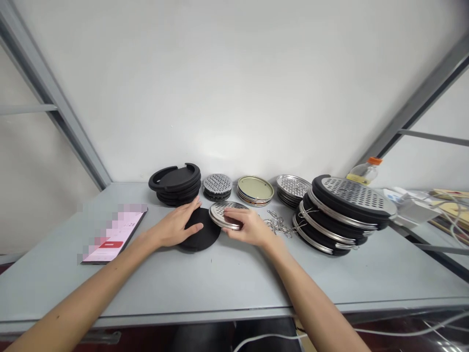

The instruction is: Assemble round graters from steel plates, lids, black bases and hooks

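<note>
My left hand (180,226) lies with its thumb apart from its stretched fingers at the left edge of a flat black disc (203,238) on the table. My right hand (249,226) grips the right side of a round metal piece with a perforated top (222,209), thumb at the near rim and fingers over the top. This piece is slightly tilted and overlaps the right part of the black disc. Just right of that hand lies a loose heap of bent wire clips (278,225).
Behind stand stacks of black rings (176,183), small grater plates (218,186), gold-toned lids (255,189) and metal grater plates (293,186). A tall leaning stack of perforated, black-rimmed pieces (340,215) is at right. A phone (113,234) lies left; an orange-capped bottle (366,171) stands behind.
</note>
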The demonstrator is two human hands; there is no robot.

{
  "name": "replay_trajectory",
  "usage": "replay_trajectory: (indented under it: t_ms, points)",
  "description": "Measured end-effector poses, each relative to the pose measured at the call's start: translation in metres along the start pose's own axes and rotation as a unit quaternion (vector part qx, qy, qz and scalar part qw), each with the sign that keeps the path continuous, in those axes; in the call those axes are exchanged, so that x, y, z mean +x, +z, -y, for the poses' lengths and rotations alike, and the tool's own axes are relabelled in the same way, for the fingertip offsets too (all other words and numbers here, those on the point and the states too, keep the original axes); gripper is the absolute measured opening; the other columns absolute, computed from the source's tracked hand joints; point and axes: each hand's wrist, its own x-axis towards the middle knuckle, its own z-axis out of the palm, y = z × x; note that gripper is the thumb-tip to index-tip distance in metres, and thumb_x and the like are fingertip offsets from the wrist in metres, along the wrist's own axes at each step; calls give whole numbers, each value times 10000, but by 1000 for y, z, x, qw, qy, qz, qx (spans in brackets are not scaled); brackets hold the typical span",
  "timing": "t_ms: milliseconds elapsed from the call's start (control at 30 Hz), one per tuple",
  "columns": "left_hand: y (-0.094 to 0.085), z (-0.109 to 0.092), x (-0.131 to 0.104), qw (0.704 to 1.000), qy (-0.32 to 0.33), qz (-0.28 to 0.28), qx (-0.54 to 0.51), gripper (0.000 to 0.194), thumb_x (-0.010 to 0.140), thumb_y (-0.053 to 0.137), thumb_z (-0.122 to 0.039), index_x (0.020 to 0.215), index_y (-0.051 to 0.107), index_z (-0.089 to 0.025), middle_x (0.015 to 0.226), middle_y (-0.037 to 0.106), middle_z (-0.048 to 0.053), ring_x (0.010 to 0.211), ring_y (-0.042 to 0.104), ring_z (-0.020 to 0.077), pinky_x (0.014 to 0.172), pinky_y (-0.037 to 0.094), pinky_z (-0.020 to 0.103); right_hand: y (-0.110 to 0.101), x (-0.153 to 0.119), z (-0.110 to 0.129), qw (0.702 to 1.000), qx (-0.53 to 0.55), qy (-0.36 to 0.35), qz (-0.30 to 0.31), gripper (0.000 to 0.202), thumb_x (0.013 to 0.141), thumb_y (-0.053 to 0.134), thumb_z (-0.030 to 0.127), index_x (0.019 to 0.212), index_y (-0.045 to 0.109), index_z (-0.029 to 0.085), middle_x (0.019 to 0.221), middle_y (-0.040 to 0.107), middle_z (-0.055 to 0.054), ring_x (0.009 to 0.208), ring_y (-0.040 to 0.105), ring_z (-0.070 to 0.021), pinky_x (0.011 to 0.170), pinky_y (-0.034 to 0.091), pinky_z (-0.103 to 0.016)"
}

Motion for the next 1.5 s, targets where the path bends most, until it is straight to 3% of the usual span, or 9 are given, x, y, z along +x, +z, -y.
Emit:
replay_trajectory:
  t_ms: [67, 267, 367, 567, 667, 833, 967, 1200, 1500]
  points:
    - [2, -1, 7, 1000, 10, -8, -15, 732, 955, 318, -542, 1506, 13, -170, 1495, 343, 94, 1378, 307, 246, 1118, 265, 413, 4, 1, 2, 1000, -7, -25, 18, 220, 774, 644, 281, 972, 663, 187, 973, 694, -92, 895, 650, -223, 766, 498, -309]
    - [13, -12, 28, 998, 66, -21, 4, 561, 973, 288, -510, 1437, 350, -201, 1492, 356, 57, 1383, 294, 234, 1135, 241, 408, 11, 1, 2, 997, -29, -52, 48, 265, 703, 698, 273, 956, 667, 198, 1072, 667, -92, 973, 625, -232, 868, 472, -346]
    - [16, -16, 31, 998, 60, -19, 12, 530, 977, 276, -506, 1396, 427, -219, 1492, 355, 58, 1391, 277, 238, 1136, 229, 431, 10, 1, 1, 997, -21, -51, 46, 329, 670, 716, 271, 987, 669, 197, 1130, 649, -88, 1022, 603, -242, 922, 447, -368]
    - [16, -12, 27, 999, 50, -12, 1, 538, 969, 295, -521, 1419, 388, -240, 1515, 306, 50, 1407, 243, 232, 1145, 217, 429, 5, 2, 4, 997, 6, -45, 64, 410, 656, 739, 310, 1043, 665, 196, 1161, 633, -95, 1054, 588, -255, 933, 449, -381]
    - [14, -12, 26, 999, 47, -3, -4, 556, 963, 310, -531, 1427, 374, -231, 1522, 289, 58, 1412, 228, 233, 1147, 217, 423, 3, 1, 3, 998, 9, -29, 47, 381, 733, 692, 366, 1073, 659, 195, 1228, 592, -109, 1102, 568, -256, 958, 440, -392]
    - [12, -10, 24, 999, 55, 0, -2, 570, 955, 335, -532, 1424, 378, -213, 1526, 276, 75, 1414, 222, 235, 1150, 206, 427, 5, -1, -14, 993, -42, 87, -60, 323, 883, 516, 365, 1119, 631, 176, 1291, 539, -130, 1215, 487, -247, 1038, 383, -408]
    - [10, -4, 22, 997, 75, 10, -6, 631, 916, 413, -561, 1443, 339, -222, 1533, 257, 77, 1418, 204, 254, 1149, 201, 447, 9, -2, -26, 986, -58, 155, -25, 369, 881, 513, 377, 1146, 600, 134, 1293, 526, -178, 1209, 492, -271, 1037, 381, -434]
    - [11, -2, 15, 999, 46, 6, -15, 814, 831, 515, -625, 1479, 238, -217, 1554, 187, 96, 1420, 183, 293, 1150, 200, 452, 15, -3, -22, 986, -63, 153, 2, 405, 897, 476, 389, 1201, 557, 134, 1305, 512, -170, 1186, 512, -257, 1011, 401, -398]
    - [21, -6, 19, 996, 49, -53, -56, 867, 834, 535, -586, 1476, 181, -124, 1522, 258, 141, 1398, 248, 275, 1153, 225, 405, 12, 5, -14, 984, -149, 93, 33, 332, 861, 514, 392, 1033, 580, 116, 1243, 540, -180, 1119, 524, -274, 988, 387, -408]
